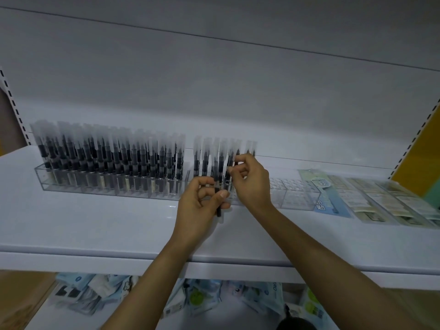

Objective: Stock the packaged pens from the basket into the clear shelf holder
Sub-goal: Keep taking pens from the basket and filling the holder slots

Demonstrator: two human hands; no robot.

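Two clear holders stand on the white shelf [95, 225]. The left holder [45, 181] is packed with upright black pens in clear sleeves [107, 158]. The right holder [295, 198] has several pens [202, 156] at its left end, and its right cells look bare. My left hand [202, 206] grips a packaged pen [217, 206] upright in front of that holder. My right hand [250, 179] pinches the top of a pen standing in the right holder [229, 163]. No basket is in view.
Flat packaged stationery [323, 194] and paler packs [385, 206] lie on the shelf at the right. Below the shelf edge sit mixed packets [197, 298]. The upper shelf underside [214, 67] hangs overhead. Slotted uprights [14, 108] flank both sides.
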